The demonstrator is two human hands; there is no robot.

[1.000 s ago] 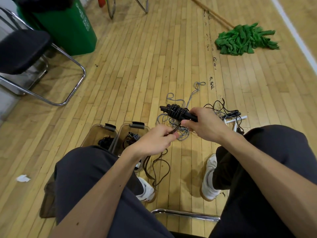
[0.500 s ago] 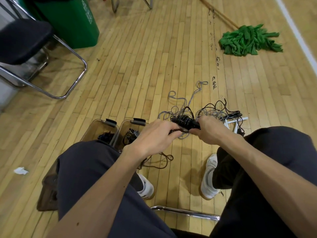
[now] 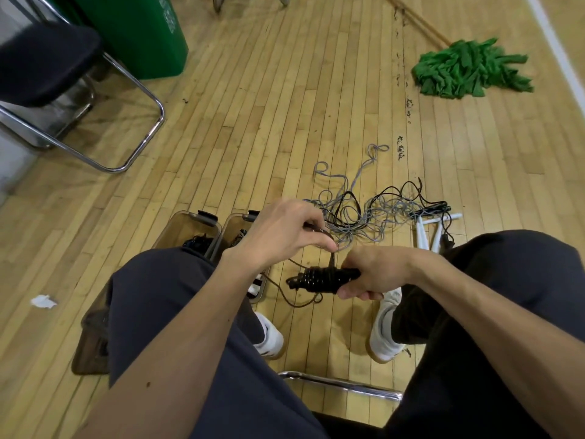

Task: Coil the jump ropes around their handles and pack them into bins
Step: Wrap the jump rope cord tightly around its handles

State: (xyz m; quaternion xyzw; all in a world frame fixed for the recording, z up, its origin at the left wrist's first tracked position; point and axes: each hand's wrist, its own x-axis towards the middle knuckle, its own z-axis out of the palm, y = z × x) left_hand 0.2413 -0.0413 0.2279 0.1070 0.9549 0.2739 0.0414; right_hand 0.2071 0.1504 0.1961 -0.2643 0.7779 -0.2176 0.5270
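My right hand [image 3: 370, 272] grips the black jump rope handles [image 3: 319, 279], which have dark rope wound round them in several turns. My left hand [image 3: 281, 231] is just above and to the left, pinching the loose end of that rope; the slack hangs in a loop [image 3: 300, 301] below the handles. On the floor ahead lies a tangle of grey and black ropes [image 3: 364, 210] with white handles [image 3: 427, 231] at its right. Two clear brown bins [image 3: 186, 226] [image 3: 235, 223] stand by my left knee, each holding dark coiled rope.
A third brown bin [image 3: 91, 337] lies left of my left leg. A black chair with a chrome frame [image 3: 126, 166] and a green waste bin [image 3: 142, 33] stand at the far left. A green mop [image 3: 468, 71] lies far right. A paper scrap [image 3: 42, 301] lies left.
My right hand has brought the wound handles down and nearer to me. My left hand has lifted above them with the rope end, and the hanging slack is shorter.
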